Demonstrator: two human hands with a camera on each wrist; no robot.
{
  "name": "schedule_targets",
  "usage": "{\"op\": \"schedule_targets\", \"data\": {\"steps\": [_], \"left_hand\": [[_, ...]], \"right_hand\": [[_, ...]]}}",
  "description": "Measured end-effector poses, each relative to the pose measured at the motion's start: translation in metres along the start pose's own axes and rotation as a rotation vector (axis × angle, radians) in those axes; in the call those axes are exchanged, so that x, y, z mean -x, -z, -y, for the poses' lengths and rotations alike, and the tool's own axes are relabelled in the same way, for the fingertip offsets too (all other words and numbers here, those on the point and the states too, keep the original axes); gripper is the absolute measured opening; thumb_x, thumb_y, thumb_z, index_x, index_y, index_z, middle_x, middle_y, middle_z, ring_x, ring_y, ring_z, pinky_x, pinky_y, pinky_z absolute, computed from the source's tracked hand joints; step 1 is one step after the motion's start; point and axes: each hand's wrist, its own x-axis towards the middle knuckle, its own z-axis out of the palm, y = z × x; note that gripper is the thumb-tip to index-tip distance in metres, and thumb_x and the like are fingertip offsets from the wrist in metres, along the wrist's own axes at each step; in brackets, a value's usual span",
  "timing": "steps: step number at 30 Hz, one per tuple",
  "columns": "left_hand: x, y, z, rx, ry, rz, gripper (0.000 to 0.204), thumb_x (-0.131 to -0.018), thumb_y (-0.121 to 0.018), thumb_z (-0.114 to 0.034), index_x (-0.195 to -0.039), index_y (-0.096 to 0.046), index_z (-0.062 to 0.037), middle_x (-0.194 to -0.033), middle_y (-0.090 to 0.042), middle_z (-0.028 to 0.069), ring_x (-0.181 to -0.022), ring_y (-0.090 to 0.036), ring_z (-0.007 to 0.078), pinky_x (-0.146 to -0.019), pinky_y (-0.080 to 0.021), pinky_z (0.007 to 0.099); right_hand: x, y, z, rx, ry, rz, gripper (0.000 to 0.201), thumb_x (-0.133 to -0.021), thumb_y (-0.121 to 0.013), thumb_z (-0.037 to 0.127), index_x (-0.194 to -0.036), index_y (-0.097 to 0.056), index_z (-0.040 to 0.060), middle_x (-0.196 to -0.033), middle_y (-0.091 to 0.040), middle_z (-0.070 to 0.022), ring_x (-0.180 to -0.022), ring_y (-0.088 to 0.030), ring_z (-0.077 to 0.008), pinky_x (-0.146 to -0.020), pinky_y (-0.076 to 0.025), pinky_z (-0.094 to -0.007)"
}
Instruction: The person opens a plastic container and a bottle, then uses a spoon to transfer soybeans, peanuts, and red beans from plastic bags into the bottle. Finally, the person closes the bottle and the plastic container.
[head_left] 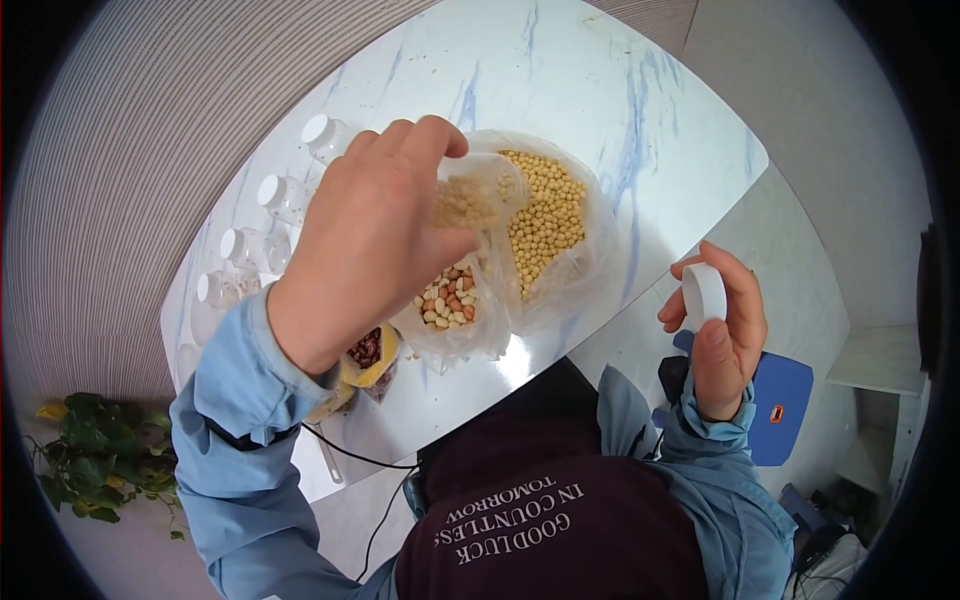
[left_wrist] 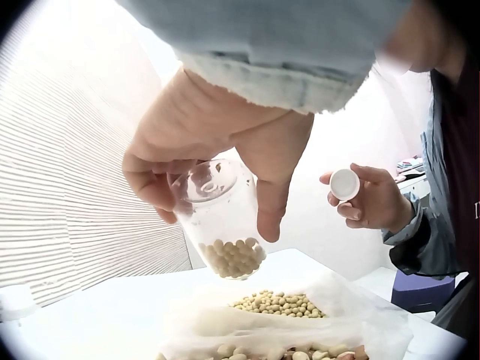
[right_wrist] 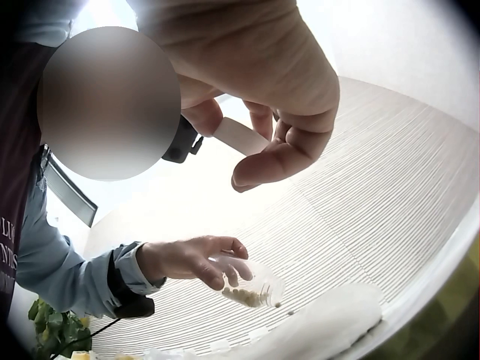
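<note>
My left hand (head_left: 375,205) grips a clear plastic jar (left_wrist: 217,214) from above, fingers on one side and thumb on the other. The jar is tipped mouth-down over the table, its base up near the palm. Soybeans (left_wrist: 234,257) are gathered at its lower end, and in the right wrist view a small bean shows just outside the mouth. Below the jar lies an open plastic bag of soybeans (head_left: 545,215). My right hand (head_left: 725,345), off to the right beyond the table edge, pinches a round white lid (head_left: 705,296) between thumb and fingers.
In front of the soybeans stands a bag of peanuts (head_left: 447,300), with a yellow-edged bag of dark red beans (head_left: 366,350) beside it. Several white-capped clear jars (head_left: 285,198) line the table's left side. A black cable (head_left: 360,458) hangs at the near edge. A blue stool (head_left: 780,410) stands right.
</note>
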Motion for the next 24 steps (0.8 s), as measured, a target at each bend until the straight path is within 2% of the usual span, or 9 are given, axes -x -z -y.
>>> {"op": "schedule_targets", "data": {"steps": [7, 13, 16, 22, 24], "left_hand": [[-0.0024, -0.0031, 0.0052, -0.014, -0.14, -0.068, 0.056, -0.059, -0.084, -0.015, -0.108, -0.058, -0.007, -0.101, -0.059, 0.0104, -0.094, -0.055, 0.0281, -0.081, -0.046, 0.0354], [-0.0017, -0.008, 0.004, 0.036, -0.177, -0.147, 0.057, -0.059, -0.084, -0.015, -0.11, -0.059, -0.007, -0.108, -0.055, 0.0103, -0.099, -0.054, 0.0287, -0.084, -0.046, 0.0353], [0.0001, -0.0074, -0.0006, 0.088, -0.156, -0.092, 0.059, -0.058, -0.084, -0.014, -0.112, -0.058, -0.0072, -0.11, -0.053, 0.0103, -0.1, -0.054, 0.0284, -0.085, -0.046, 0.0349], [-0.0051, -0.0073, -0.0017, 0.105, -0.236, -0.175, 0.068, -0.058, -0.083, -0.009, -0.118, -0.052, -0.0075, -0.112, -0.054, 0.0104, -0.102, -0.053, 0.0293, -0.088, -0.046, 0.0347], [-0.0038, -0.005, -0.0034, 0.099, -0.245, -0.133, 0.067, -0.058, -0.082, -0.008, -0.118, -0.051, -0.0072, -0.116, -0.054, 0.0108, -0.104, -0.053, 0.0297, -0.089, -0.046, 0.0351]], "right_hand": [[0.0006, -0.0007, -0.0009, -0.009, -0.001, -0.002, 0.06, -0.091, -0.055, 0.04, -0.129, -0.044, -0.0045, -0.105, -0.056, -0.0139, -0.074, -0.058, -0.0113, -0.062, -0.047, -0.0228], [0.0012, -0.0003, -0.0018, -0.005, 0.003, 0.002, 0.059, -0.091, -0.055, 0.039, -0.129, -0.044, -0.0045, -0.105, -0.056, -0.0141, -0.074, -0.058, -0.0114, -0.063, -0.047, -0.0227], [0.0009, -0.0004, -0.0022, -0.014, 0.007, 0.009, 0.058, -0.092, -0.055, 0.039, -0.129, -0.044, -0.0044, -0.105, -0.056, -0.0141, -0.075, -0.058, -0.0114, -0.063, -0.047, -0.0227], [0.0018, 0.0, -0.0019, -0.006, 0.004, 0.01, 0.059, -0.092, -0.055, 0.039, -0.129, -0.044, -0.0044, -0.106, -0.056, -0.0141, -0.075, -0.058, -0.0116, -0.063, -0.047, -0.0229], [0.0027, 0.0001, -0.002, -0.009, -0.002, 0.01, 0.059, -0.092, -0.055, 0.039, -0.129, -0.044, -0.0044, -0.106, -0.056, -0.0142, -0.075, -0.058, -0.0117, -0.063, -0.047, -0.0228]]}}
